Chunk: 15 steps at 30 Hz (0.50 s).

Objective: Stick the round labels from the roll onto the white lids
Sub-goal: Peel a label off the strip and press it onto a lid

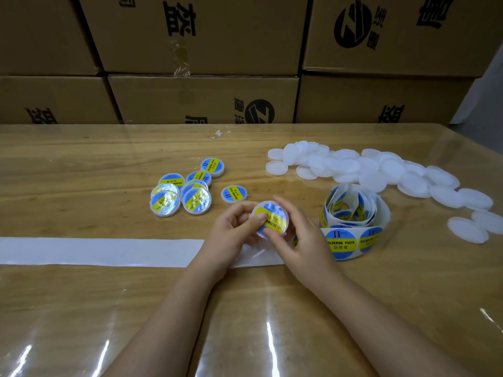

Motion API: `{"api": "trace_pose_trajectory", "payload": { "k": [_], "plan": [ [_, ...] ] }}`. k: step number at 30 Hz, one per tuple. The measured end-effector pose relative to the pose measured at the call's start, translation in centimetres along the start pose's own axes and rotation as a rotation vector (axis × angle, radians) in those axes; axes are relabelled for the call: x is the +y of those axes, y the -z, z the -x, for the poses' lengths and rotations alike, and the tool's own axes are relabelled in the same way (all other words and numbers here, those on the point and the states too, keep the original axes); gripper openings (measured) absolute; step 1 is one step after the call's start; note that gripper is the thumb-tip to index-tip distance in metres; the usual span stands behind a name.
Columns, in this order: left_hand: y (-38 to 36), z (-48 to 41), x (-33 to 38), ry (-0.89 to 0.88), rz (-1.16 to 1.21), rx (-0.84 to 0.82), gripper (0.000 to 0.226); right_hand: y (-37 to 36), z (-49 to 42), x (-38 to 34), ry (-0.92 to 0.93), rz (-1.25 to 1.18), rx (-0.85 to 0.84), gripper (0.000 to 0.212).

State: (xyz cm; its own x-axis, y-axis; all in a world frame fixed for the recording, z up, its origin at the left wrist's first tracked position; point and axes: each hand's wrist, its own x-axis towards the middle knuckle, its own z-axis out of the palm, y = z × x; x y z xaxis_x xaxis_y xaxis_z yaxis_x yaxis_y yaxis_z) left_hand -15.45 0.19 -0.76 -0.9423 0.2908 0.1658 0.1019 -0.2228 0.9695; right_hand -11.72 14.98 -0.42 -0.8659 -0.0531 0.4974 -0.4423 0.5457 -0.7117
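On the worktop (81, 159) the heap of bare white lids (381, 172) at the right is by far the biggest thing, so most of the job, I judge, is left to do. The spent backing strip (95, 251) runs off left. The label roll (353, 210) (loosely coiled) sits just right of the hands. A small cluster of labelled lids (187, 190) lies finished. The left hand (231, 235) and right hand (302, 240), fingers clamped round its rim, hold one lid (270, 219) above the strip, label on, with the left thumb pressing it.

On the surface (81, 164), labelled lids (187, 189) lie left, unlabelled lids (381, 172) far right, the label roll (353, 210) between; cartons (201, 99) stand behind.
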Motion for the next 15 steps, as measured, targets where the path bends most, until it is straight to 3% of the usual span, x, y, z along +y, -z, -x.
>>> {"api": "trace_pose_trajectory", "payload": {
  "k": [9, 15],
  "plan": [
    [-0.46, 0.19, 0.25, -0.025, -0.005, -0.012, 0.024, -0.04, -0.14, 0.75, -0.050, -0.176, 0.075, 0.023],
    [-0.79, 0.02, -0.03, -0.065, -0.123, 0.039, 0.011, -0.12, -0.05, 0.44, -0.079, -0.248, -0.014, 0.029]
  ]
}}
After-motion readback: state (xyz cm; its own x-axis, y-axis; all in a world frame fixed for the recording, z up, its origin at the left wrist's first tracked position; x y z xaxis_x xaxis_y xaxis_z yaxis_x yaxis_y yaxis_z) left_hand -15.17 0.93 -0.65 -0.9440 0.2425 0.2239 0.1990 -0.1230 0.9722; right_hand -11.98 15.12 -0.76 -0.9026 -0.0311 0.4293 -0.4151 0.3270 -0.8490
